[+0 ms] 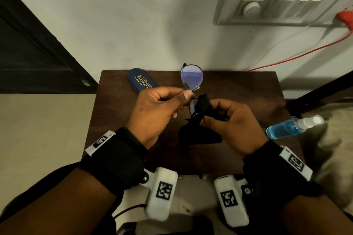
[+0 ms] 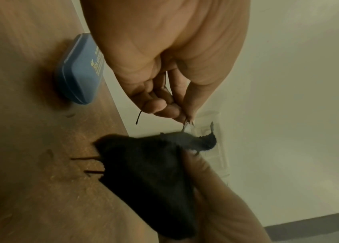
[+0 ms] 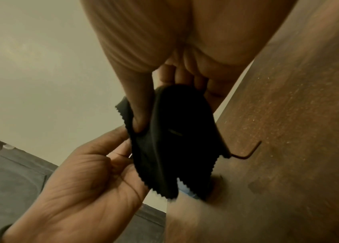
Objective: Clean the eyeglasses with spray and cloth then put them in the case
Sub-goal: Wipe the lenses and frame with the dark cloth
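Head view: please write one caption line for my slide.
Left hand pinches the eyeglasses while right hand wipes one lens with the black cloth.

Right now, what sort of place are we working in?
Probably a room in a home, at a small wooden side table pushed against a plain wall. A wall switch panel with a dial, a red cable and a dark door suggest domestic, not workshop.

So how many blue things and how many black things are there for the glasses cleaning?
Blue: 2, the case and the spray bottle with blue liquid.
Black: 2, the cloth and the eyeglasses frame.
Total: 4
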